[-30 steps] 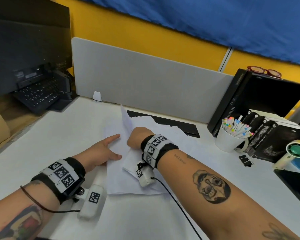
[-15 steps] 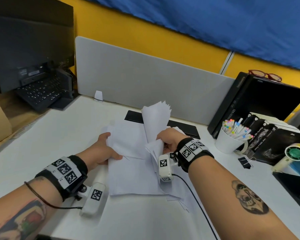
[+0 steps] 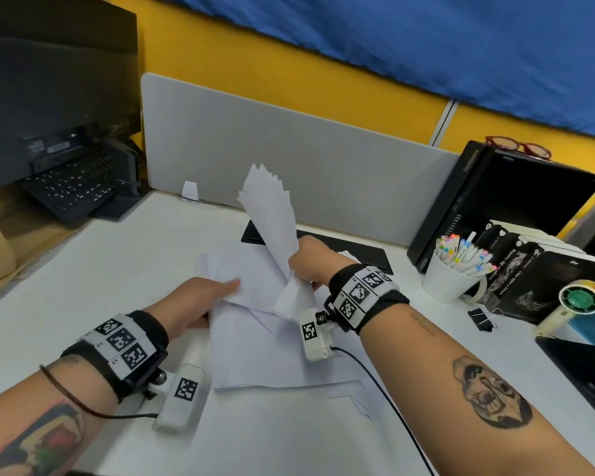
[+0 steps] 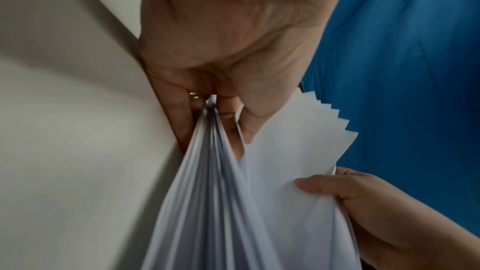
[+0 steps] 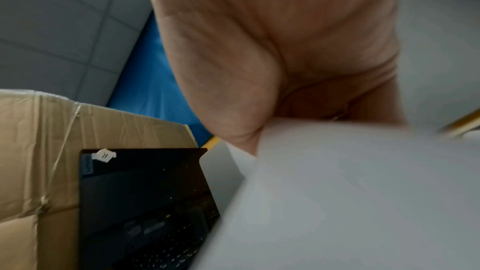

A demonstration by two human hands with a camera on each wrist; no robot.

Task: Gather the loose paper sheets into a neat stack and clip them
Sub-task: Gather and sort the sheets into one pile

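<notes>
— Where are the paper sheets (image 3: 265, 341) relative to the white cup of markers (image 3: 451, 269)?

— To the left of it, on the white desk (image 3: 83, 286). Most lie flat in a loose, skewed pile; a fanned bunch (image 3: 273, 214) stands up from the pile, its staggered corners pointing at the grey partition (image 3: 323, 159).

— Who has the fanned bunch?

— The right hand (image 3: 311, 262). It sits between the pile and the cup, fingers curled round the bunch's lower part; the left wrist view shows its thumb (image 4: 315, 185) pressed on the front sheet.

— And the left hand (image 3: 199, 300)?

— On the pile's far side from the cup, at the sheets' left edge. From the head view its fingers reach over the top sheets; the left wrist view shows thumb and fingers pinching a thick wad of edges (image 4: 207, 151).

— Any clip?

— A black binder clip (image 3: 482, 319) lies on the desk just right of the cup, apart from both hands.
</notes>
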